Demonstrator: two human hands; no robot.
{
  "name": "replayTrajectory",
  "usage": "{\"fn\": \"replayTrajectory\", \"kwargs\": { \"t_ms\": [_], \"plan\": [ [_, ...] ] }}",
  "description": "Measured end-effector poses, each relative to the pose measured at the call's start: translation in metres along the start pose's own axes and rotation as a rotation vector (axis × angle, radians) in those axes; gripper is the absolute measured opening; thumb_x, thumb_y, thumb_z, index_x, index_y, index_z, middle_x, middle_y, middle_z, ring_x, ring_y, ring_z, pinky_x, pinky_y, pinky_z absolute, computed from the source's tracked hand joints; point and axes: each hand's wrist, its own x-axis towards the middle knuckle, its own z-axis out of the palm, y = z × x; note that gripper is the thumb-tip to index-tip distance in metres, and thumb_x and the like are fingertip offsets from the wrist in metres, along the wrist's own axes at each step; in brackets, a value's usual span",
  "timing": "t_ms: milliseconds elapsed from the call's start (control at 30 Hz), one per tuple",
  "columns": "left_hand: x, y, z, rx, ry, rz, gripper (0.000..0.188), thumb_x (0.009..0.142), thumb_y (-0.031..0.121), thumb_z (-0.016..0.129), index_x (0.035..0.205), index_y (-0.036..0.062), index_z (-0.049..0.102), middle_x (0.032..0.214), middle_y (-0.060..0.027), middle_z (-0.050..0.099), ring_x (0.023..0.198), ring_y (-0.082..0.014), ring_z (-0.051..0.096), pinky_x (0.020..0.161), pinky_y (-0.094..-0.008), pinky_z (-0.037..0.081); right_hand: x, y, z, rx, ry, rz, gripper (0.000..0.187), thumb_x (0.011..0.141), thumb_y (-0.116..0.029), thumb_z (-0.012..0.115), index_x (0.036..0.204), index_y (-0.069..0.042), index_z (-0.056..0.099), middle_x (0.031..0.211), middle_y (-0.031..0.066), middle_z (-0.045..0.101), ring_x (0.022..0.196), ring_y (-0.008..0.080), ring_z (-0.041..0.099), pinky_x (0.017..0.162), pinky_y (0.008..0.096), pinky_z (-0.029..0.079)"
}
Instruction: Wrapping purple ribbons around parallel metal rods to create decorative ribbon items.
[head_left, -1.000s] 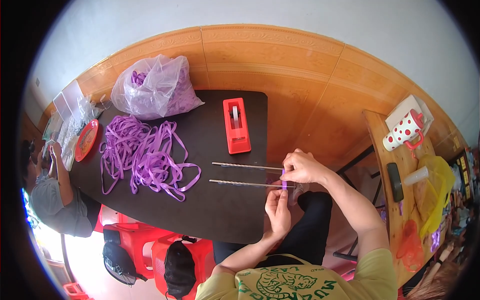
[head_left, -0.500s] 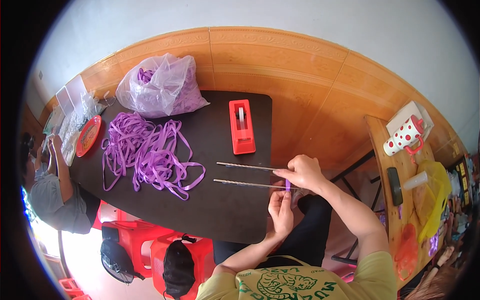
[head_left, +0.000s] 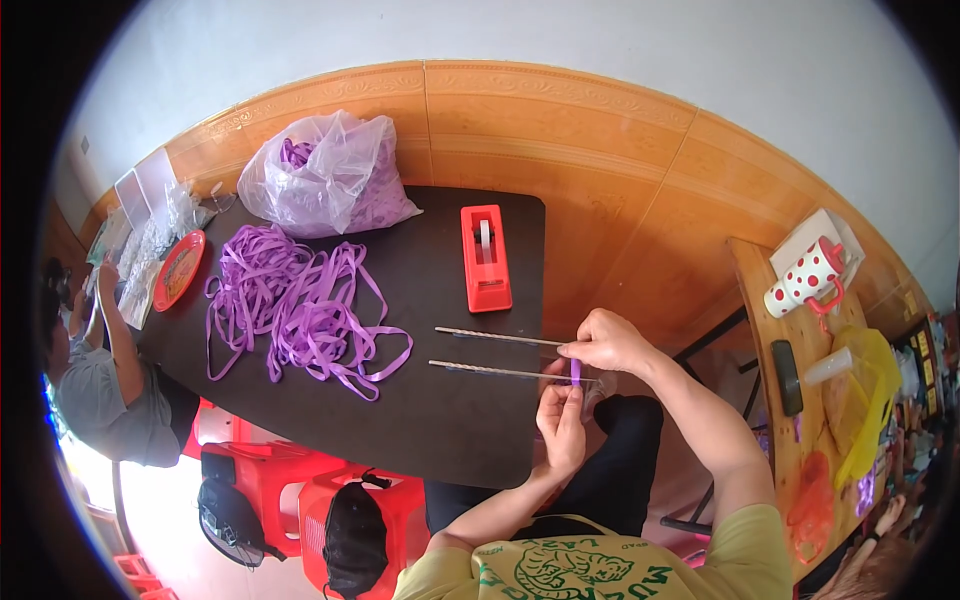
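Two slim twisted metal rods, an upper one [head_left: 490, 334] and a lower one [head_left: 485, 369], reach side by side over the dark table's right edge. A short stretch of purple ribbon [head_left: 576, 369] runs up and down between my hands by the rods' right ends. My left hand [head_left: 563, 430] pinches its lower part, just below the lower rod. At the upper rod's end, my right hand [head_left: 612, 343] is closed with thumb and fingers together on the ribbon's upper part; its fingertips are partly hidden. A heap of loose purple ribbon [head_left: 300, 300] lies on the table's left half.
On the dark table [head_left: 440, 430] stand a red tape dispenser [head_left: 487, 260], a clear bag of purple ribbon [head_left: 330, 180] and a red plate [head_left: 179, 271]. A wooden table [head_left: 760, 290] at right holds a dotted tumbler [head_left: 806, 277]. Red stools [head_left: 410, 500] are lower left; another person [head_left: 115, 400] sits left.
My right hand has shifted slightly right along the upper rod, so more of that rod shows. My left hand stays almost in place, still pinching the ribbon.
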Motion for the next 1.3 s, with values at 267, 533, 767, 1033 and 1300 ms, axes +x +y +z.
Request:
{"fn": "replayTrajectory", "kwargs": {
  "t_ms": [267, 533, 767, 1033, 1300],
  "plan": [
    [0.003, 0.0, -0.001, -0.006, -0.025, 0.002, 0.01, 0.092, 0.004, 0.056, 0.082, 0.0051, 0.057, 0.078, 0.0037, 0.056, 0.072, -0.0026, 0.046, 0.068, -0.0173, 0.036, -0.008, -0.011, 0.011, -0.262, 0.211, -0.049, 0.05, 0.084, -0.042, 0.059, 0.057, -0.001, 0.063, 0.057, 0.0178, 0.059, 0.063, 0.0351, 0.06, 0.062, 0.0448, 0.036],
    [0.002, 0.002, -0.001, 0.013, -0.039, 0.021, 0.011, 0.091, 0.001, 0.055, 0.08, 0.0034, 0.057, 0.09, 0.0007, 0.059, 0.074, -0.0031, 0.047, 0.069, -0.0179, 0.036, -0.015, -0.009, 0.004, -0.23, 0.275, -0.075, 0.054, 0.085, -0.046, 0.058, 0.054, -0.002, 0.062, 0.05, 0.0155, 0.055, 0.05, 0.034, 0.056, 0.05, 0.0424, 0.039],
    [0.008, -0.006, -0.008, 0.121, -0.116, 0.126, 0.016, 0.091, -0.001, 0.051, 0.075, 0.0016, 0.053, 0.131, -0.0078, 0.046, 0.077, -0.0064, 0.051, 0.061, -0.0202, 0.043, -0.011, 0.007, 0.003, 0.016, 0.212, -0.038, 0.054, 0.085, -0.045, 0.059, 0.056, 0.0, 0.062, 0.05, 0.0159, 0.055, 0.047, 0.0289, 0.057, 0.047, 0.038, 0.041],
    [0.01, -0.007, -0.005, 0.05, -0.14, 0.15, 0.015, 0.091, -0.002, 0.052, 0.076, 0.0023, 0.053, 0.13, -0.0086, 0.047, 0.085, -0.008, 0.052, 0.068, -0.0215, 0.045, -0.02, 0.046, 0.007, 0.592, 0.264, -0.08, 0.035, 0.088, -0.029, 0.065, 0.076, 0.003, 0.065, 0.067, 0.0071, 0.062, 0.063, 0.0108, 0.056, 0.055, 0.027, 0.041],
    [0.008, -0.002, -0.002, 0.073, -0.124, 0.127, 0.014, 0.089, -0.003, 0.053, 0.076, 0.0013, 0.055, 0.128, -0.0097, 0.049, 0.095, -0.0107, 0.052, 0.083, -0.0246, 0.041, -0.043, 0.073, 0.05, 1.279, 0.099, 0.168, 0.019, 0.083, -0.021, 0.071, 0.082, -0.002, 0.068, 0.081, 0.0022, 0.065, 0.074, 0.0088, 0.057, 0.068, 0.0248, 0.044]
  ]
}}
